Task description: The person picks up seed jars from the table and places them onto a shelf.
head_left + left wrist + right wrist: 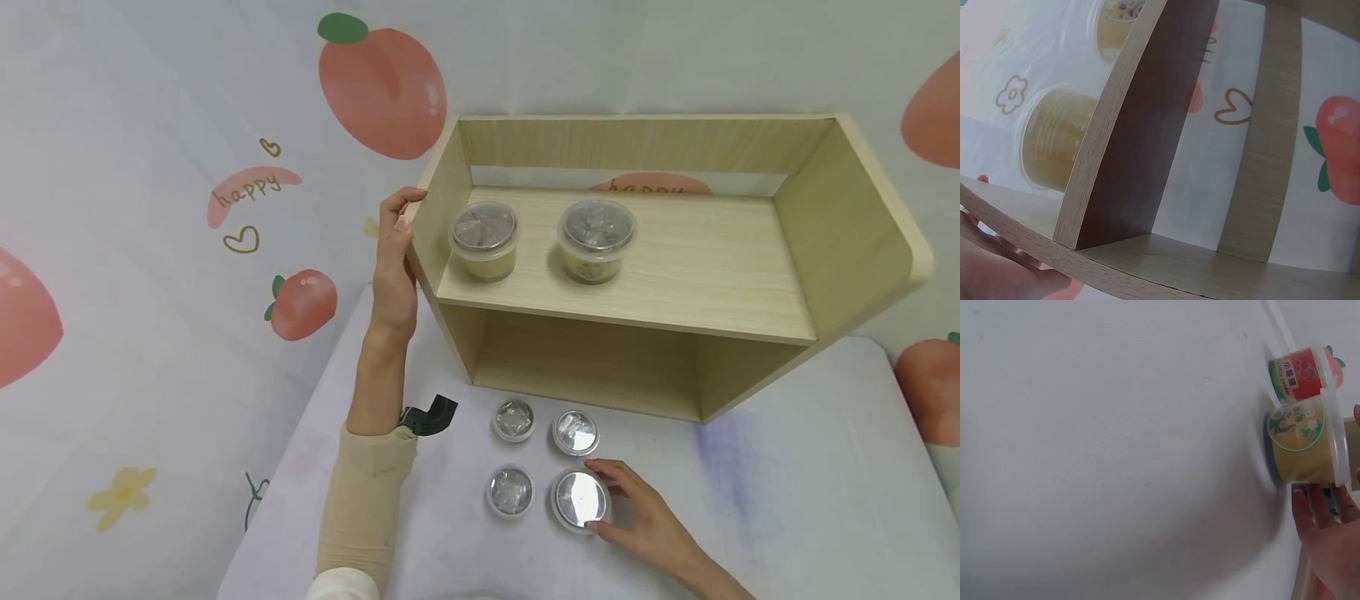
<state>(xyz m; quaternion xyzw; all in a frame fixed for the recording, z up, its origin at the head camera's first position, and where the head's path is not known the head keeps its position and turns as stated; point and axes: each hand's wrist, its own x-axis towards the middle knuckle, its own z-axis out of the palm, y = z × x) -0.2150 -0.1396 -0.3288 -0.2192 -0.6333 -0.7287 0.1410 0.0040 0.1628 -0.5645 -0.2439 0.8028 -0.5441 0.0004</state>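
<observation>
My left hand (394,258) grips the front edge of the left side panel of a light wooden two-tier shelf (705,267). In the left wrist view its fingers (1016,275) lie along the panel's outer side. My right hand (637,521) holds a round lidded tub (581,500) on the table, thumb at its near side and fingers at its far side. Seen from the right wrist, this tub (1307,447) has a yellowish body with a printed label, and a red-labelled tub (1300,375) stands beyond it.
On the upper shelf stand two yellow lidded tubs, one by the left panel (486,242) and one nearer the middle (596,240). Three smaller lidded tubs, including one at the left front (510,492), stand on the white-covered table (810,450). A fruit-printed sheet hangs behind.
</observation>
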